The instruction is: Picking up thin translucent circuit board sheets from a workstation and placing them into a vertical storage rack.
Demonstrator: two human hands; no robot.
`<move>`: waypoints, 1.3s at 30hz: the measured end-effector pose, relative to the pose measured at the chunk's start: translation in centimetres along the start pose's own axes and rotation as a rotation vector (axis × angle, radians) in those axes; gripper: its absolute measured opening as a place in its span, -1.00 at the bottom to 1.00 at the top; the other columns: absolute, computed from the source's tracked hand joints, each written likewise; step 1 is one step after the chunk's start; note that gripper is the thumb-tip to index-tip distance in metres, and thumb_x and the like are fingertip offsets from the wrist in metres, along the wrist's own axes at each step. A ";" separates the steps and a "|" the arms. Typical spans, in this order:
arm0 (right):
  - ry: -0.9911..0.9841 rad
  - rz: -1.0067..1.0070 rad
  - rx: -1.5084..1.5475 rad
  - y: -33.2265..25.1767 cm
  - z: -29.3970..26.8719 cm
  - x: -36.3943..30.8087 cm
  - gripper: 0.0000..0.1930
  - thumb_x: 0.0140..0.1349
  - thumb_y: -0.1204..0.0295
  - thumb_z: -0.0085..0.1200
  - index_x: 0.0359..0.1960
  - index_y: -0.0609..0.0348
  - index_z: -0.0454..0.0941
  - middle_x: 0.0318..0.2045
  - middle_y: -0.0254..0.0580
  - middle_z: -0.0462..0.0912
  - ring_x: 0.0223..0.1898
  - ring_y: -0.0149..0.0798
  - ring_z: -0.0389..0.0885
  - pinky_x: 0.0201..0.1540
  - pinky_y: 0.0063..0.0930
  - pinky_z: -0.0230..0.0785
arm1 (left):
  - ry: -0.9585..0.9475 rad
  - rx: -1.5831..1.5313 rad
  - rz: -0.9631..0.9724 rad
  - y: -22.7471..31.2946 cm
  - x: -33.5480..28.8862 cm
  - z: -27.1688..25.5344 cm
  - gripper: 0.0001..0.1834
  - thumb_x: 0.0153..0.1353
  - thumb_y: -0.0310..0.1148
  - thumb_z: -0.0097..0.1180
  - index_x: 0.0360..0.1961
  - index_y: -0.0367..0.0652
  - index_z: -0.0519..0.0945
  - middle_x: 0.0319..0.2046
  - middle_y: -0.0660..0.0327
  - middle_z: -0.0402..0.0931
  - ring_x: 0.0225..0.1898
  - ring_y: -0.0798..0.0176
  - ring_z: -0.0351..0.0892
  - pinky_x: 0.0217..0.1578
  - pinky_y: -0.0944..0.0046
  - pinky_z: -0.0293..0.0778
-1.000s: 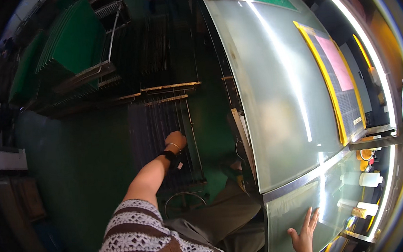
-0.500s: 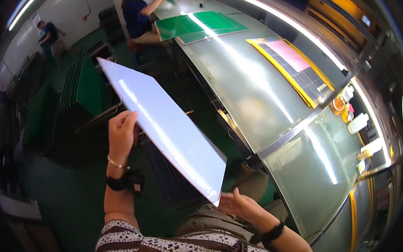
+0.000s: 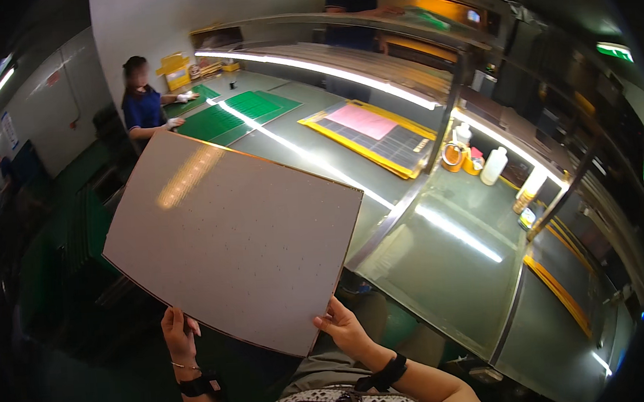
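A thin, stiff, pale grey panel (image 3: pixel 229 243) with small dark specks across its face is held up before me, tilted, with lamp light reflected near its far edge. My left hand (image 3: pixel 179 339) grips its near edge with the fingers closed on it. At the right edge, near the closest corner, my right hand (image 3: pixel 345 332) holds it, thumb on the face and fingers behind. The panel covers part of the bench and the floor beyond it.
A glass-topped bench (image 3: pixel 451 259) runs along the right. On it lie a yellow-framed screen (image 3: pixel 416 167), green sheets (image 3: pixel 257 105) and white bottles (image 3: pixel 493 165). A person (image 3: pixel 144 109) in dark blue works at the far end. Green racked boards (image 3: pixel 81 241) stand at left.
The panel has turned from steeply slanted to face me more broadly. My right hand has gone from open at its lower corner to gripping its right edge. The view has swung rightward.
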State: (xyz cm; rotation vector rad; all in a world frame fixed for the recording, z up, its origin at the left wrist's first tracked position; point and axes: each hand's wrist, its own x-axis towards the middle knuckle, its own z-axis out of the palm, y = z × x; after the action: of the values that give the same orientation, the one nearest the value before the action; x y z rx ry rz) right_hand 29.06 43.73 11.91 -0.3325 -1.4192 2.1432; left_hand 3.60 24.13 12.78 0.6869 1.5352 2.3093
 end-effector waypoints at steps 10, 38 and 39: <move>0.298 -0.198 -0.133 -1.0 -3.7 -2.2 -0.58 0.16 0.65 -0.06 0.09 0.26 0.22 -0.10 -0.27 0.43 -0.07 -0.41 0.38 0.01 -0.54 0.21 | -0.084 -0.599 -0.257 -5.6 3.8 10.7 -0.73 0.25 -0.18 -0.09 -0.14 -0.12 0.40 -0.27 0.32 0.43 -0.15 0.36 0.38 -0.06 0.24 0.31; 0.370 0.302 -0.565 -13.4 -17.6 -9.8 -0.68 0.24 0.36 -0.08 -0.10 0.38 0.42 -0.24 0.09 0.55 -0.23 -0.11 0.57 -0.14 -0.35 0.43 | -0.552 0.112 0.666 10.0 9.9 35.0 -0.84 0.17 -0.43 -0.10 -0.38 -0.31 0.48 -0.56 0.14 0.43 -0.47 0.30 0.37 -0.37 0.28 0.33; 0.511 0.186 -0.741 -14.7 -19.9 -12.0 -0.64 0.23 0.27 -0.09 -0.07 0.30 0.41 -0.19 0.11 0.52 -0.15 -0.12 0.52 -0.09 -0.33 0.36 | -0.585 0.251 0.769 10.4 10.9 35.4 -0.81 0.18 -0.38 -0.08 -0.38 -0.30 0.48 -0.55 0.12 0.44 -0.44 0.26 0.40 -0.34 0.25 0.33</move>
State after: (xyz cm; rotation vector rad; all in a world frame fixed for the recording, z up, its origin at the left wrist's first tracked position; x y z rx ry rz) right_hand 53.00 56.73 15.89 -1.2230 -1.8413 1.4071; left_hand 13.48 53.03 36.25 2.0989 1.4136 2.0260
